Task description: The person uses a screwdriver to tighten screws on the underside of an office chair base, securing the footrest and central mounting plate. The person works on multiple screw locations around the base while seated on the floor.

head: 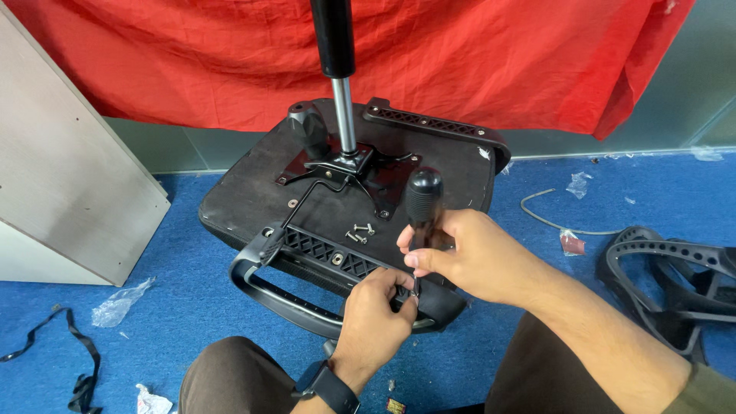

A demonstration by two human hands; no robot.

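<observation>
An upturned black chair seat [253, 180] lies on the blue carpet, its gas-lift column [343, 115] sticking up from a metal plate. A black plastic armrest [307, 264] rests along the seat's near edge. My right hand [460, 253] grips a black-handled screwdriver [423, 201], held upright with its tip down at the armrest bracket. My left hand [381, 314], with a dark watch on the wrist, pinches at the screwdriver tip, steadying something small that I cannot make out. Two loose screws [360, 232] lie on the seat underside.
A red cloth [192, 61] hangs behind the seat. A grey board [69, 169] leans at the left. Another black armrest part [675, 284] lies at the right, near a grey cable [548, 222]. Plastic scraps [119, 307] and a black strap [80, 368] litter the carpet.
</observation>
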